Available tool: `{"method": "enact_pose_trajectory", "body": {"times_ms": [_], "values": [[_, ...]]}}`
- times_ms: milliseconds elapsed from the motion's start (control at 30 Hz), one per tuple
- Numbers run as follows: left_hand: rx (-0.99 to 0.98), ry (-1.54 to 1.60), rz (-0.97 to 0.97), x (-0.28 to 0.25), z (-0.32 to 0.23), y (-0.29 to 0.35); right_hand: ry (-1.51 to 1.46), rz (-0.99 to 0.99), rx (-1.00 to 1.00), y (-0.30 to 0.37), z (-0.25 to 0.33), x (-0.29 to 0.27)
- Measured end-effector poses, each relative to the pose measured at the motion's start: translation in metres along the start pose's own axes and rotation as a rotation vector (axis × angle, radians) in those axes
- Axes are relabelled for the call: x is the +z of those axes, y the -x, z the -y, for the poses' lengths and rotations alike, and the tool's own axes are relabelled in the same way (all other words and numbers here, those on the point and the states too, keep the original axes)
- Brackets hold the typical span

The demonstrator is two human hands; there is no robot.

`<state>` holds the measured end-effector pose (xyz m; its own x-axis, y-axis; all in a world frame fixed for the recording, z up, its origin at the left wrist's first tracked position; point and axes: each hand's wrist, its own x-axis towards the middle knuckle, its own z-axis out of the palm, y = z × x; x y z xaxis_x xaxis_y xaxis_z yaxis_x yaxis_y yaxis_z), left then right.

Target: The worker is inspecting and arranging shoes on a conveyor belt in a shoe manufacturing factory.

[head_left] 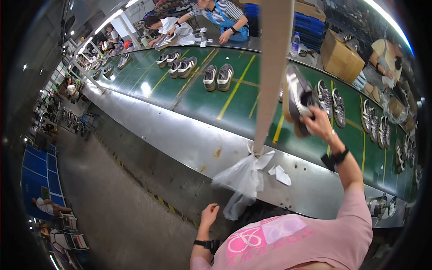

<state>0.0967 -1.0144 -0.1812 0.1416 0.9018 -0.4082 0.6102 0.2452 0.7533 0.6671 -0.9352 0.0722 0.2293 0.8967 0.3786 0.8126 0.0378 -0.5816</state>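
My right hand (320, 123) is stretched out over the green conveyor belt (243, 105), its fingers closed on the heel end of a dark grey sneaker (298, 90) with white stripes and a gum-coloured sole. The sneaker is raised off the belt, tilted and blurred by motion. A dark shape under it may be a second shoe; I cannot tell. Just beyond my right hand stands a pair of similar sneakers (330, 103) on the belt. Low beside my body, my left hand (209, 213) is loosely curled with nothing visible in it, near a clear plastic bag (243, 180).
A beige post (272, 67) rises by the belt's near metal edge (180, 146), with the bag tied to it. More sneaker pairs (217, 77) stand along the belt. Across it are co-workers (225, 20), a cardboard box (342, 56) and a bottle (295, 44). White paper scraps (281, 175) lie nearby.
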Motion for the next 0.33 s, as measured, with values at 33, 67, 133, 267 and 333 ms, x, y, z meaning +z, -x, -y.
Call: {"method": "enact_pose_trajectory", "body": {"times_ms": [33,67,133,267,333], "values": [[-0.023,0.037,-0.052,-0.019,0.027,0.004,0.04,0.048,0.044,-0.039,0.0,0.014],[-0.046,0.053,-0.105,-0.038,0.059,0.011,0.012,0.004,-0.07,-0.078,-0.002,0.034],[-0.091,0.062,-0.122,-0.062,0.1,0.008,0.375,-0.169,-0.337,-0.143,-0.106,0.051],[-0.443,0.116,-0.295,-0.13,0.186,0.1,0.056,-0.451,-0.107,-0.168,-0.032,0.118],[-0.544,0.214,-0.364,-0.143,0.215,0.116,0.277,-0.674,-0.388,-0.147,-0.072,0.122]]}}
